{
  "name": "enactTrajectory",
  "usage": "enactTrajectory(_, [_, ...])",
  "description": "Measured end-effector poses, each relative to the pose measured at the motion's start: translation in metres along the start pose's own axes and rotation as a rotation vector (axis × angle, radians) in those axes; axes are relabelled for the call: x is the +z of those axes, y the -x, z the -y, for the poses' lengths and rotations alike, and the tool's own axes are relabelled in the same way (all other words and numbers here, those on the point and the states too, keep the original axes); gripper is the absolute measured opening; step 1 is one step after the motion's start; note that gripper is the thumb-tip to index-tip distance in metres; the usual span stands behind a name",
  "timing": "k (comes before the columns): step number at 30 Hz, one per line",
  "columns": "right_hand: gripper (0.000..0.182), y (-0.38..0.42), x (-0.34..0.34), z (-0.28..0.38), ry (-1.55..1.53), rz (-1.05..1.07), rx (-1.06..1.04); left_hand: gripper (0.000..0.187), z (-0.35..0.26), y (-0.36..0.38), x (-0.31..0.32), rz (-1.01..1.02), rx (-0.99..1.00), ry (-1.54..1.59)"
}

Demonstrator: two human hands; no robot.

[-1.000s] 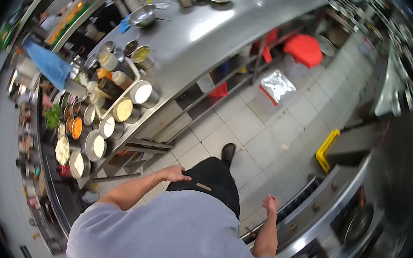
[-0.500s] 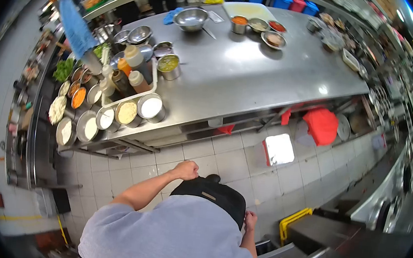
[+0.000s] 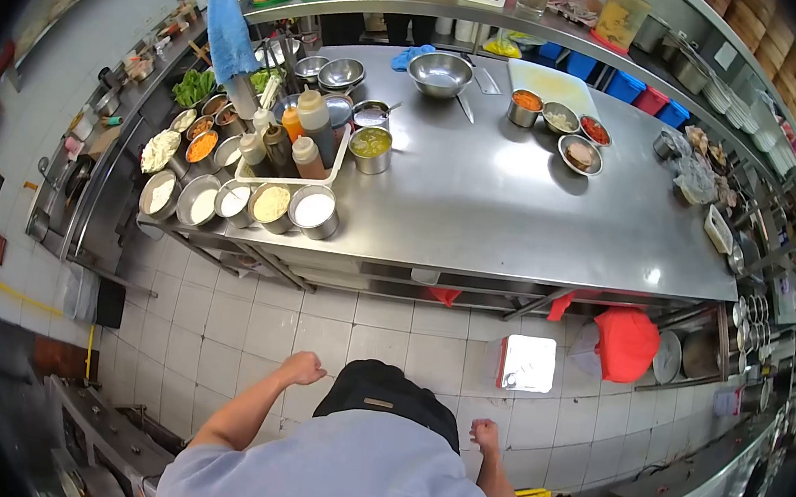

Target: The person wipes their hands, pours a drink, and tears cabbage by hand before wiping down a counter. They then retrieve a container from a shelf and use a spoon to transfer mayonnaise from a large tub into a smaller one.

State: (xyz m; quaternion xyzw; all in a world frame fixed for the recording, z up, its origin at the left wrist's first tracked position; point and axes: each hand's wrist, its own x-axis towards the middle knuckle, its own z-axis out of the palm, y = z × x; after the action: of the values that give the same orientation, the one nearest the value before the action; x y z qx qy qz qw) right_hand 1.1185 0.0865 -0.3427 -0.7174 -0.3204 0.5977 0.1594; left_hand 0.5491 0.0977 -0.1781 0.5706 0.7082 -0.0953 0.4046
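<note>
Head view: left hand (image 3: 301, 370), right hand (image 3: 485, 435) fingers curled, empty; tiled floor (image 3: 381, 328) open before steel table (image 3: 517, 203) edge.

a steel table (image 3: 516, 212) stood across the tiled floor. on its left end sat squeeze bottles (image 3: 299, 134) beside round tins of white powder (image 3: 314, 210); a steel bowl (image 3: 440, 72) sat at its far edge; a red bag (image 3: 627, 342) lay beneath its right end.

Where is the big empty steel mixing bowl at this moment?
In the head view, the steel mixing bowl stands at the far edge of the steel table, between a blue cloth and a white cutting board.
</note>
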Motion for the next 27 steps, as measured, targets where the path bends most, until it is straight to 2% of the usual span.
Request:
enactTrajectory(4, [0.015, -0.038, -0.001, 0.093, 0.042, 0.040, -0.123, 0.040, 0.017, 0.033, 0.055, -0.079, -0.120, 0.125])
enactTrajectory(7, [0.015, -0.064, 0.008, 0.170, 0.132, 0.101, -0.308, 0.039, 0.017, 0.050, 0.095, -0.097, -0.221, 0.318])
enactTrajectory(8, [0.016, -0.073, 0.013, 0.200, 0.151, 0.131, -0.376, 0.037, 0.025, 0.051, 0.116, -0.114, -0.196, 0.333])
enactTrajectory(10, [0.020, -0.057, 0.030, 0.289, 0.178, 0.163, -0.519, 0.030, 0.034, 0.051, 0.152, -0.126, -0.188, 0.359])
enactTrajectory(12, [0.024, -0.063, 0.051, 0.363, 0.170, 0.283, -0.763, 0.029, 0.034, 0.054, 0.165, -0.053, -0.214, 0.416])
enactTrajectory(15, [0.027, -0.031, 0.096, 0.485, 0.231, 0.265, -0.922, 0.027, 0.071, 0.027, 0.209, -0.166, -0.184, 0.608])
enactTrajectory(17, [0.026, -0.023, 0.127, 0.546, 0.253, 0.252, -1.005, 0.023, 0.083, 0.012, 0.210, -0.242, -0.175, 0.686])
enactTrajectory(18, [0.026, -0.012, 0.144, 0.578, 0.254, 0.244, -1.028, 0.022, 0.082, 0.008, 0.195, -0.258, -0.243, 0.789])
enactTrajectory(20, [0.026, 0.047, 0.185, 0.671, 0.400, 0.222, -1.246, 0.018, 0.089, -0.001, 0.147, -0.282, -0.381, 0.988])
enactTrajectory(22, [0.031, 0.054, 0.212, 0.721, 0.365, 0.223, -1.451, 0.014, 0.106, -0.013, 0.115, -0.321, -0.447, 1.177])
enactTrajectory(27, [0.046, 0.072, 0.251, 0.864, 0.272, 0.074, -1.702, 0.009, 0.142, -0.021, 0.075, -0.546, -0.593, 1.410])
